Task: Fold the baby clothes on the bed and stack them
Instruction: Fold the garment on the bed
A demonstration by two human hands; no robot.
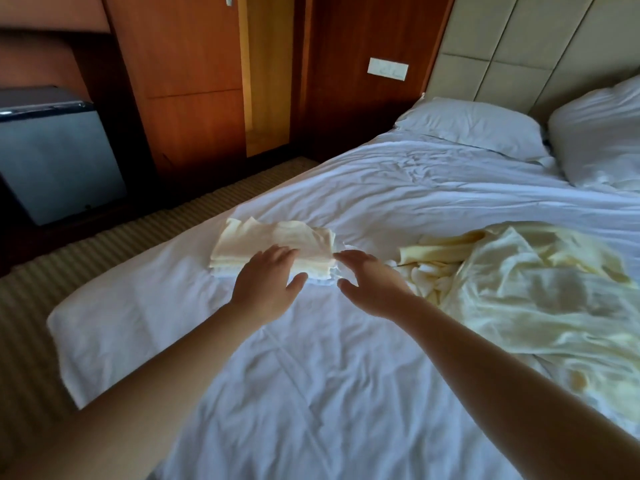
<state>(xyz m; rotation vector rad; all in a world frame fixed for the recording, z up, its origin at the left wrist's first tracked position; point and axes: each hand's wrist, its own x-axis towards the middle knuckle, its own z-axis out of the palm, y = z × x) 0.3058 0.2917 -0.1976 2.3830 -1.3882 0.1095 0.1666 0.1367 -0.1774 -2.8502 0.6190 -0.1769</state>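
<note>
A small stack of folded pale-yellow baby clothes [273,245] lies near the left edge of the white bed [329,358]. My left hand [266,282] is flat with fingers apart, its fingertips at the stack's near edge. My right hand [372,285] hovers just right of the stack, fingers spread, holding nothing. A loose heap of unfolded pale-yellow clothes [540,289] is spread over the right side of the bed, close to my right forearm.
Two white pillows [474,128] [599,133] lie at the padded headboard on the far right. A wooden wardrobe [194,81] and a dark mini-fridge [59,157] stand left of the bed, across a striped carpet [34,306].
</note>
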